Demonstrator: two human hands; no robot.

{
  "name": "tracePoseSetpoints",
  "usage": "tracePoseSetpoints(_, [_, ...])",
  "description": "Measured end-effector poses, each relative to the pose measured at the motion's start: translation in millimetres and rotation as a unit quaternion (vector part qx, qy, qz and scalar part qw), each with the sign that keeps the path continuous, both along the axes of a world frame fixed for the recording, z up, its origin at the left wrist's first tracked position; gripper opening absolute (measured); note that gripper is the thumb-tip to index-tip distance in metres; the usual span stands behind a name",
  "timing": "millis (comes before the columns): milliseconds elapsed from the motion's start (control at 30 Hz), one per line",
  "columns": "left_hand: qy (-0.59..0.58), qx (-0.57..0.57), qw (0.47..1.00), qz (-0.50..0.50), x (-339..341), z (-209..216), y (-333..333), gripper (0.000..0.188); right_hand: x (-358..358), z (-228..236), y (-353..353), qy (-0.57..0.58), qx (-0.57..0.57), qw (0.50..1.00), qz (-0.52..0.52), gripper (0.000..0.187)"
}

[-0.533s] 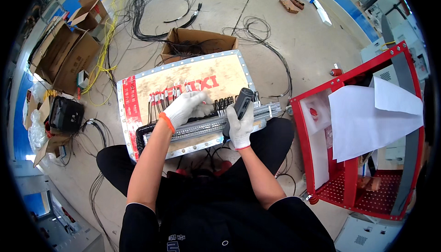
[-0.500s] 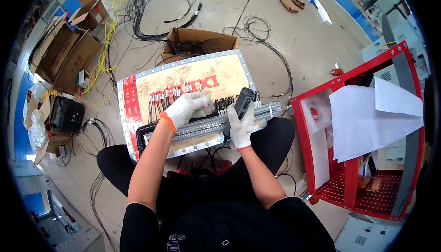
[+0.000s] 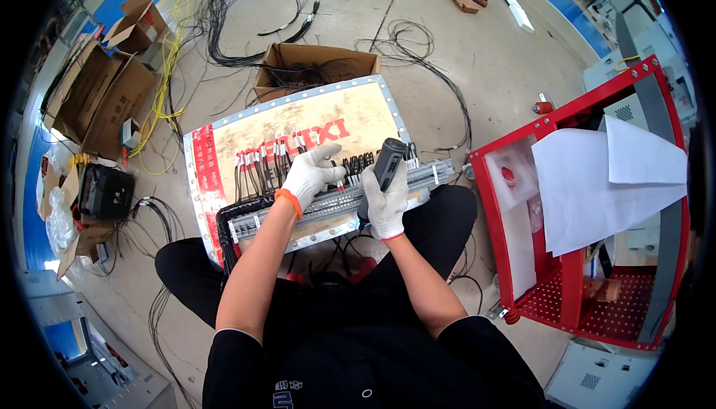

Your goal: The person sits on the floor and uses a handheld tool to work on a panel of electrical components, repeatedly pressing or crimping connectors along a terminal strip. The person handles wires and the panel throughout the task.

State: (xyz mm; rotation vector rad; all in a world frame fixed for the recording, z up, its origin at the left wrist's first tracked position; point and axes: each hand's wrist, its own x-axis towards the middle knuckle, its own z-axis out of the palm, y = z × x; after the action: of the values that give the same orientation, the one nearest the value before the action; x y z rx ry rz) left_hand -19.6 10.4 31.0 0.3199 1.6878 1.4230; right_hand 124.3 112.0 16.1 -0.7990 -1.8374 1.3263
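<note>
Open brown cardboard box [image 3: 317, 66] holding black wires, on floor just behind the panel; flattened and open brown cartons [image 3: 97, 88] at far left; white tags with red ends [image 3: 280, 146] on black wires across the panel.

I wear white knit gloves, the left hand [image 3: 312, 176] one orange-cuffed, a black short-sleeved shirt and black trousers.
</note>
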Motion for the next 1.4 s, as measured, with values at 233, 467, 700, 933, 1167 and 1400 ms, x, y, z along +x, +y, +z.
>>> tracePoseSetpoints(233, [-0.094, 0.048, 0.994, -0.022, -6.2, -0.3, -7.9, 0.026, -0.5, 9.5, -0.4, -0.006, 0.006, 1.000, 0.013, 0.029])
tracePoseSetpoints(467, [-0.108, 0.057, 0.991, -0.052, -12.7, 1.1, -14.0, 0.021, -0.2, 2.9, 1.7, -0.010, 0.014, 1.000, 0.007, 0.029])
tracePoseSetpoints(700, [0.111, -0.002, 0.994, -0.024, -1.6, -9.0, -1.0, 0.031, -1.4, -6.6, 2.9, 0.000, 0.004, 1.000, 0.011, 0.026])
tracePoseSetpoints(933, [0.216, -0.016, 0.975, -0.051, -1.0, -25.9, -1.2, 0.037, -1.2, -8.4, 3.4, 0.003, 0.003, 1.000, 0.014, 0.026])
tracePoseSetpoints(1167, [0.300, -0.094, 0.945, -0.088, -1.1, -15.3, -6.4, 0.041, -0.9, -0.6, -0.1, -0.004, -0.029, 1.000, 0.003, 0.031])
tracePoseSetpoints(1400, [0.366, -0.211, 0.891, -0.167, 7.2, 14.0, 3.0, 0.044, -0.6, -3.9, 2.0, -0.015, -0.005, 1.000, -0.001, 0.029])
